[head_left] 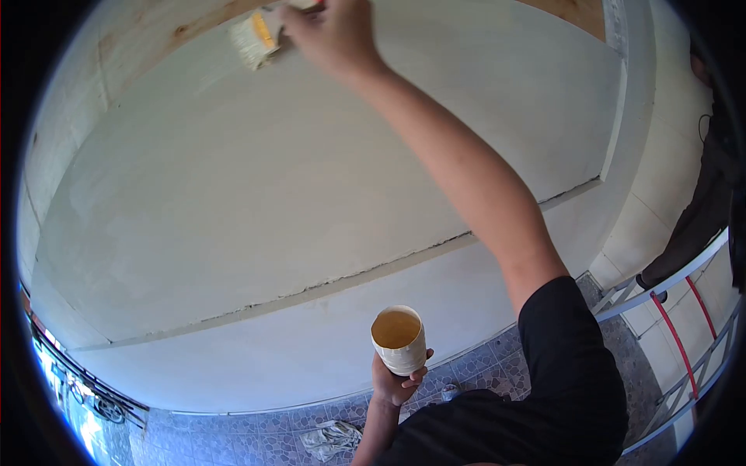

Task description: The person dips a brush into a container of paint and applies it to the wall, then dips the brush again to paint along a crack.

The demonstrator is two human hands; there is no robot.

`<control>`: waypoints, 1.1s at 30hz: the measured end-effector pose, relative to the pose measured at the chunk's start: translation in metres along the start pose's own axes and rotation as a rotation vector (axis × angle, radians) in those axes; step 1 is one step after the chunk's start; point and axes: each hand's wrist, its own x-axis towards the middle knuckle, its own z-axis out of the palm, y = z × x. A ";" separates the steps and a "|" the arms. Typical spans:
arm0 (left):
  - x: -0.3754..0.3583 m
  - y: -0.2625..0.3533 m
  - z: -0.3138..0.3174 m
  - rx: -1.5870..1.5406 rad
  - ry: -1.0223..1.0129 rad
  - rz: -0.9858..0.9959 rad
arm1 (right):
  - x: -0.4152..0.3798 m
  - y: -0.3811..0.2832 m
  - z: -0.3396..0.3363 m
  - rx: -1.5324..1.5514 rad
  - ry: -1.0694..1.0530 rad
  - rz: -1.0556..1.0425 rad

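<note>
At the top of the head view, my right hand (330, 35) is closed around the handle of a wide brush (255, 39) with pale, coated bristles and a yellow band. The bristles are against or very near the upper part of a large grey-white wall panel (256, 171); exact contact is hard to tell. Low in the middle, my left hand (396, 382) is wrapped round a whitish cup (404, 353), held upright with its mouth facing me. Yellowish-tan material or a stained inner wall shows inside the cup.
Wooden boards (179, 29) border the panel above. A metal frame with red bars (674, 342) stands at the right, beside a person in dark clothes (699, 210). A crumpled cloth (332, 439) lies on the patterned floor tiles (217, 435). A bicycle-like wheel shows at lower left.
</note>
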 end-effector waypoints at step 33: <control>0.065 -0.019 -0.007 0.070 0.044 -0.125 | 0.068 0.064 -0.296 -1.213 0.109 -0.290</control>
